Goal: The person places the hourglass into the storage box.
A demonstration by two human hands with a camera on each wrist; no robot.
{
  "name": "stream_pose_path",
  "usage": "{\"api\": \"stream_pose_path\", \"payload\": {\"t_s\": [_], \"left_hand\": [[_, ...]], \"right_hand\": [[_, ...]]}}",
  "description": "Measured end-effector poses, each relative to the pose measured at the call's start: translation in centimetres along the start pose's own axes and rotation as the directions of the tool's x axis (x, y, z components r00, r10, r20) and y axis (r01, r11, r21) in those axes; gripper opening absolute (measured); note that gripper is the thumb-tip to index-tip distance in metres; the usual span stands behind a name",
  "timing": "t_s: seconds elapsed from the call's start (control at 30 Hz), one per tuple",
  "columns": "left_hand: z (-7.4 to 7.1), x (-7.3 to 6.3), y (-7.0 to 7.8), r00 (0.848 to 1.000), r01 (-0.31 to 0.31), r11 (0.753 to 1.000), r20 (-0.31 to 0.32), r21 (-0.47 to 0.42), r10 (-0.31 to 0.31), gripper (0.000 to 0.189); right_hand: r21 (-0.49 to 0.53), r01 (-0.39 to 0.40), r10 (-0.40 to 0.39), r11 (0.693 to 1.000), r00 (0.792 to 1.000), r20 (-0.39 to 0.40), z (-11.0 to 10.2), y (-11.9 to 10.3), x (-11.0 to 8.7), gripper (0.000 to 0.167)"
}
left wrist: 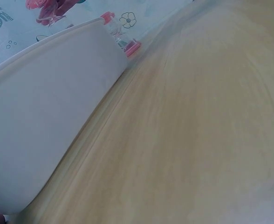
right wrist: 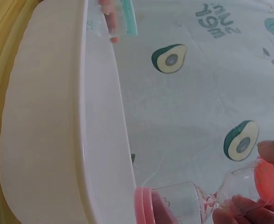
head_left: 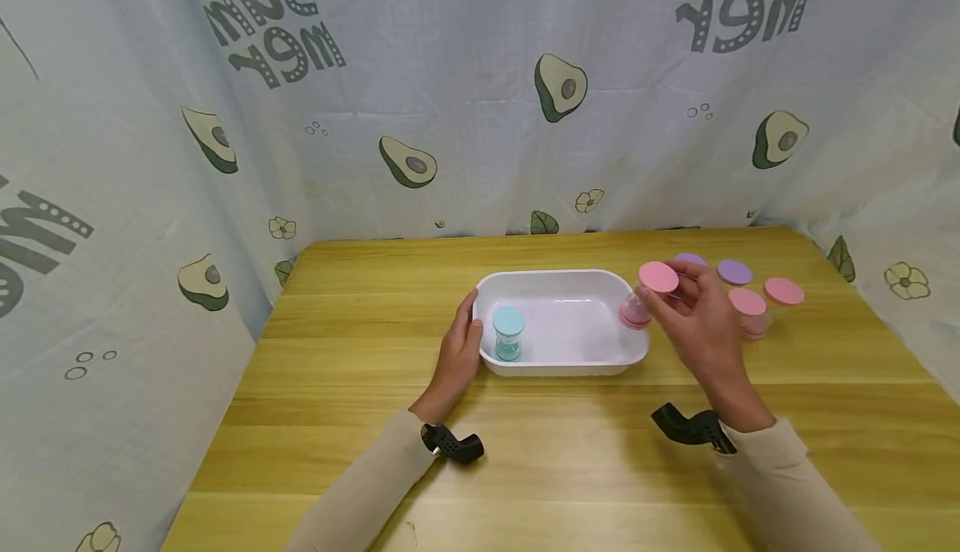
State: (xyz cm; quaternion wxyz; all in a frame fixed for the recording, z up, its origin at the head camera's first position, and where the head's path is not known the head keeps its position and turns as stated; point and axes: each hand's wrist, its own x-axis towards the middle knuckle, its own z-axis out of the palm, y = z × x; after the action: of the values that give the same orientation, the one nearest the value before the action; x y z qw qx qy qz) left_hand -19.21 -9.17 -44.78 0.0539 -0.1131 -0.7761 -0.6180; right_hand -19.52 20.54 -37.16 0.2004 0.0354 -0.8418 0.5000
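Note:
A white plastic basin (head_left: 562, 363) stands on the wooden table. Its left end is held by my left hand (head_left: 456, 352), with the thumb along the wall. Inside, near that hand, a teal-capped sand timer (head_left: 508, 333) stands upright. My right hand (head_left: 701, 323) pinches a pink sand timer (head_left: 658, 278) near its upper cap, over the basin's right end. In the right wrist view, the pink timer's clear glass (right wrist: 176, 198) and both caps show, with fingers about the upper part. The left wrist view shows mostly the basin's outer wall (left wrist: 58, 102).
Right of the basin stand several more sand timers: a pink one (head_left: 747, 302), another pink one (head_left: 783, 290), a purple one (head_left: 734, 272) and a second purple one (head_left: 690, 259) partly behind my right hand. A printed curtain (head_left: 480, 93) hangs behind the table (head_left: 360, 310).

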Motion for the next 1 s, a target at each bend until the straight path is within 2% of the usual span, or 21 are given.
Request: {"api": "stream_pose_path", "payload": {"t_s": [0.4, 1.0], "left_hand": [[0.0, 0.0, -0.1, 1.0, 0.001, 1.0, -0.013, 0.01, -0.001, 0.049], [0.1, 0.0, -0.1, 1.0, 0.002, 1.0, -0.015, 0.015, -0.002, 0.049]], "right_hand": [[0.053, 0.042, -0.045, 0.998, 0.998, 0.054, 1.6, -0.1, -0.4, 0.06], [0.091, 0.026, -0.036, 0.996, 0.993, 0.111, 3.8, -0.4, -0.7, 0.059]]}}
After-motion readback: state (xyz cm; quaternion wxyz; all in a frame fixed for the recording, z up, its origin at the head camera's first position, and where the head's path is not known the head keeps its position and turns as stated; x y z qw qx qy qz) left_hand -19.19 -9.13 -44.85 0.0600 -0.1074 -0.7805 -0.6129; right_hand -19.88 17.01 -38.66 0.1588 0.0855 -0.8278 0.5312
